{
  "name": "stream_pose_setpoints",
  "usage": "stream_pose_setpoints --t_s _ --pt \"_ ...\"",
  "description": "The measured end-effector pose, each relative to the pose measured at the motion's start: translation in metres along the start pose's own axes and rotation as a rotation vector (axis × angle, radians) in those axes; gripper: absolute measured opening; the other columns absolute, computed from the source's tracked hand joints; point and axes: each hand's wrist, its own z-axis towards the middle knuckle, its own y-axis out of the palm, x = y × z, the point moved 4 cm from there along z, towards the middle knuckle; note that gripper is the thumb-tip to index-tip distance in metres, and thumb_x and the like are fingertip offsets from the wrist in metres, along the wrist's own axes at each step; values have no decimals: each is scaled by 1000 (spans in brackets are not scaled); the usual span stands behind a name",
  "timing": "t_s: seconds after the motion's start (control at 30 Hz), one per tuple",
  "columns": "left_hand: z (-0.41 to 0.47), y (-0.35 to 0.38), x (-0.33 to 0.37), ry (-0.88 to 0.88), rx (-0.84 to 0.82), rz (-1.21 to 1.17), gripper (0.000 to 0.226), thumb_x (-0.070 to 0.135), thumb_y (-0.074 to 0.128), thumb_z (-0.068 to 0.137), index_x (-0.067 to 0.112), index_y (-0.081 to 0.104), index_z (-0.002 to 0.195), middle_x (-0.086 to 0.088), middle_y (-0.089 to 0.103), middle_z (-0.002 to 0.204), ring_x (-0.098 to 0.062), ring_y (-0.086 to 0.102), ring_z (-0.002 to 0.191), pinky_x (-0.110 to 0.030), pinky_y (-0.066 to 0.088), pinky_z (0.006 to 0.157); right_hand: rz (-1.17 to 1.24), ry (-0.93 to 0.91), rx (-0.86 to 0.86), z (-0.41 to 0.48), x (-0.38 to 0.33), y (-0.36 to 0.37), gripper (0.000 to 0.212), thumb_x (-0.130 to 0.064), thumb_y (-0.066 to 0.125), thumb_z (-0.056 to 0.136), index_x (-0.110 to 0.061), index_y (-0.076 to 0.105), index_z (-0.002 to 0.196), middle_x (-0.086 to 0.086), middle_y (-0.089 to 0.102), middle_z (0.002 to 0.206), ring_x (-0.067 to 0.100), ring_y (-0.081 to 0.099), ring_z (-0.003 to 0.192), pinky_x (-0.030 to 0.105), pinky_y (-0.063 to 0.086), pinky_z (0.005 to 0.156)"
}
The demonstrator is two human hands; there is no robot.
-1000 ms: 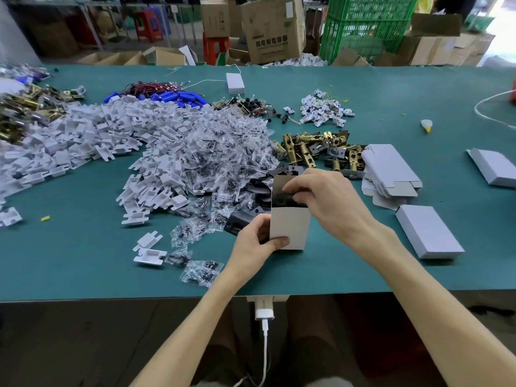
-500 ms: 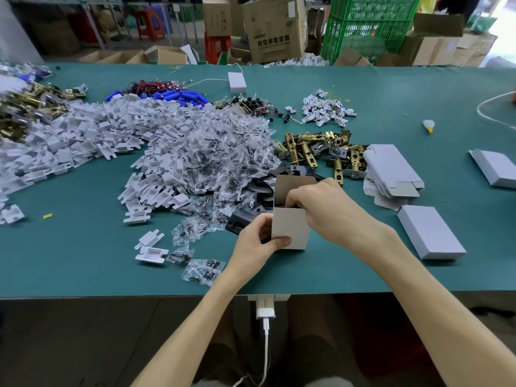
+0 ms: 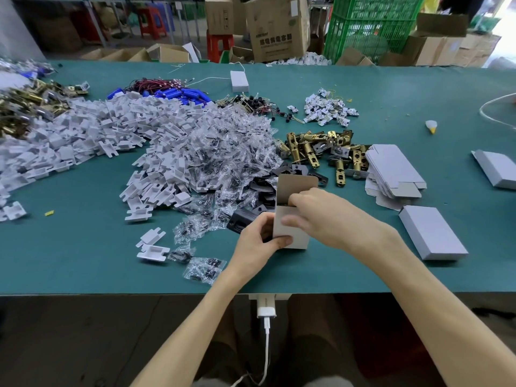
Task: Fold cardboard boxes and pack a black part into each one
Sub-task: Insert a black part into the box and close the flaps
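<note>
While the left hand [image 3: 258, 240] grips the lower left side of the upright cardboard box [image 3: 298, 243] by the near edge of the table [image 3: 83, 261], the right hand [image 3: 321, 216] curls over its open top, thumb on the front face and fingers dipping inside. The lid flap [image 3: 297, 182] stands up. Whatever is inside is hidden. Loose black parts [image 3: 262, 188] lie just beyond on the left, and a closed white box [image 3: 432, 233] lies to the right.

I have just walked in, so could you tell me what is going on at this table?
A person is packing at the green table. The left hand grips an upright cardboard box, flap open; the right hand curls over its mouth, contents hidden. Loose black parts lie just behind, flat box blanks and a closed white box to the right.
</note>
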Motion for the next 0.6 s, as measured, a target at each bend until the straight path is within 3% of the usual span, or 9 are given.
stream_pose_setpoints --t_s 0.2,0.33,0.5,0.6 --pt "0 0 0 -11 -2 1 39 8 82 88 16 65 122 0 76 115 -17 72 111 -46 57 100 29 12 31 2 0 -2 16 -23 57 102 -8 57 97 8 61 99 30 55 105 42 46 80" --pt "-1 1 1 -10 -1 -9 40 7 82 88 16 65 123 0 76 116 -16 71 112 -44 57 101 78 15 73 1 2 -2 11 -19 59 100 -11 61 106 10 65 106 31 55 106 46 48 85" --pt "-1 1 1 3 -7 -13 39 6 81 88 16 65 122 1 76 115 -16 72 111 -39 58 98 -6 -14 102 1 2 0 10 -25 57 100 -15 57 103 3 57 89 31 59 98 38 39 72" --pt "-1 0 2 7 -6 -15 37 7 81 88 19 66 119 3 77 111 -16 72 107 -33 58 92 -113 -42 116 0 -2 3 19 -34 54 101 -16 51 102 0 49 82 29 59 97 39 38 81"
